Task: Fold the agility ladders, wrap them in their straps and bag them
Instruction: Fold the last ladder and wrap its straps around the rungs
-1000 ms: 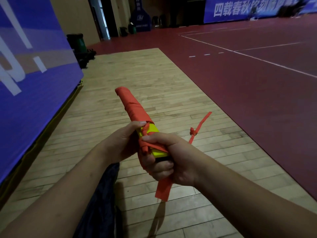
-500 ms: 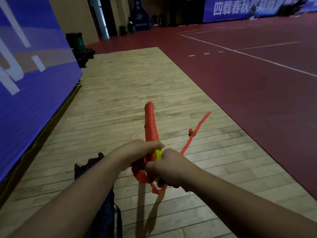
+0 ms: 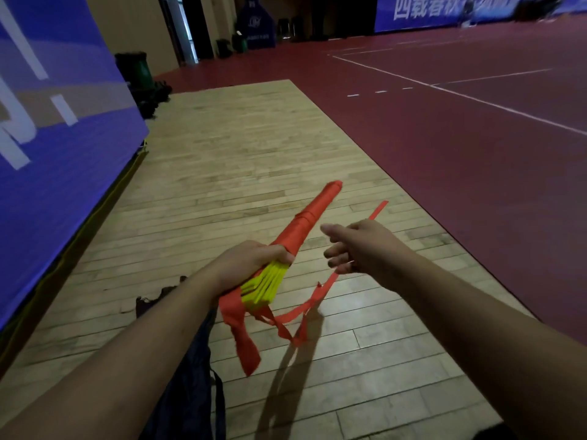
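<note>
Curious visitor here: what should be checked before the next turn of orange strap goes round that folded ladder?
1. Left hand grips the folded ladder: ok.
2. Right hand holds the strap: ok.
3. Strap taut: not ok, it sags.
4. Yellow rungs covered: not ok, near end bare.
5. Loose tail tucked in: not ok, it dangles.
6. Bag open and ready: cannot tell.

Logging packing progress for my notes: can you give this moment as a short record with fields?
left hand: grips the folded agility ladder near its yellow rungs
right hand: holds the loose orange strap, apart from the bundle
wrap: far end covered, near end bare
dark bag: on the wooden floor, below the left forearm
bagged: not yet
</note>
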Available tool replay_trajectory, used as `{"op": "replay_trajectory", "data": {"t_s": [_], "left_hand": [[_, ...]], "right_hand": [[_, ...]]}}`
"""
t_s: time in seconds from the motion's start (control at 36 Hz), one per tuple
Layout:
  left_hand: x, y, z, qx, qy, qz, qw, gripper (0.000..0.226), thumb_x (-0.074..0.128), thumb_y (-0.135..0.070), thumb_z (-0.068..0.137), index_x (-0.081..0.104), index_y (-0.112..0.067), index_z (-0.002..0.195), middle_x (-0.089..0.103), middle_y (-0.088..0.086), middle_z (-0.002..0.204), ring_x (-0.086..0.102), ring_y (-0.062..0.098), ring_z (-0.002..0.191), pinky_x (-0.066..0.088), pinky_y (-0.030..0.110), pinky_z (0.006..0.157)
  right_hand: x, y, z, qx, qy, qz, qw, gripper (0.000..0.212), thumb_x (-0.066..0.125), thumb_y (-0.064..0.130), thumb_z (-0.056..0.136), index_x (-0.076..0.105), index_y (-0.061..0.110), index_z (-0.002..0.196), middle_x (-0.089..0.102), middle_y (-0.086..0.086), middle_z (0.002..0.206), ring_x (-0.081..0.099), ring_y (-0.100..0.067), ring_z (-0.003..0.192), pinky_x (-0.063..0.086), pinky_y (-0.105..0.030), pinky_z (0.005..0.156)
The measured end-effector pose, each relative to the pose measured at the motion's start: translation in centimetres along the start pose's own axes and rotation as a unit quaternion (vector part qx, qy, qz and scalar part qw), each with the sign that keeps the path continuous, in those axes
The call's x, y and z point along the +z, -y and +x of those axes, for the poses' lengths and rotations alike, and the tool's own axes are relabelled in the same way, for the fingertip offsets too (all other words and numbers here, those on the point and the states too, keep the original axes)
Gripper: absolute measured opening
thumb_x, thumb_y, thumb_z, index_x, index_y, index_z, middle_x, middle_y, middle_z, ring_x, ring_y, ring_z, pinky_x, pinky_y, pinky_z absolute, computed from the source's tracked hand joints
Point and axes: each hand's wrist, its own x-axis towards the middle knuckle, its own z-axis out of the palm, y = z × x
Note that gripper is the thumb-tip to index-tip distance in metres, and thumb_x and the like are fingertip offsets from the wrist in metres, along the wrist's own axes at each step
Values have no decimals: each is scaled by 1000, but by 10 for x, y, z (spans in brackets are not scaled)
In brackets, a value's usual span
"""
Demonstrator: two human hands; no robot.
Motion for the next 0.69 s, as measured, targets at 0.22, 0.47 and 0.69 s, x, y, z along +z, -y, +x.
{"op": "replay_trajectory", "data": {"t_s": [0.22,0.47,0.69], "left_hand": [[28,-13,-12,59,127,-7,990,30,68,-43,69,62,-16,81,65,-2,61,61,14,55,48,27,58],[48,-24,-13,21,155,59,986,28,56,-55,93,64,-28,94,72,-3,89,69,11,79,54,32,87],[60,-10,-4,46,126,198,971,54,63,-70,80,66,-19,97,72,1,89,71,19,84,59,39,84]], "right_hand": [[15,-14,15,124,45,521,843,43,70,22,90,48,-1,119,64,-35,121,69,-46,104,58,-53,88],[5,-1,23,93,11,454,886,16,50,2,88,45,10,75,42,-2,61,43,-13,47,47,-25,46],[9,-1,22,32,-112,235,965,23,70,13,90,50,7,99,52,-9,78,59,-21,57,59,-40,67]]}}
